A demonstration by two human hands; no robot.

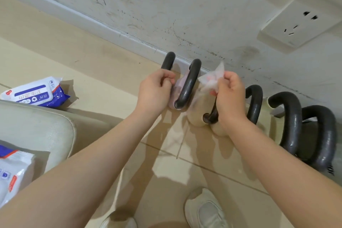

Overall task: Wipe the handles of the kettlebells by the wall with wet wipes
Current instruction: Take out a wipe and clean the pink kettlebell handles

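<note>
Several kettlebells stand in a row along the wall. The pink kettlebell (176, 87) has a black handle (188, 83). My left hand (154, 92) grips the near-left side of that handle, fingers curled round it. My right hand (230, 98) pinches a crumpled white wet wipe (212, 79) just right of the handle, above a beige kettlebell (197, 116). Further right stand another beige kettlebell handle (255, 103) and two large black handles (290, 122).
A wet-wipe pack (35, 92) lies on the tiled floor at the left. A second pack (13, 172) rests on a cream cushion (46, 131). A wall socket (296, 26) sits above the row. My shoes (205, 209) are near the bottom edge.
</note>
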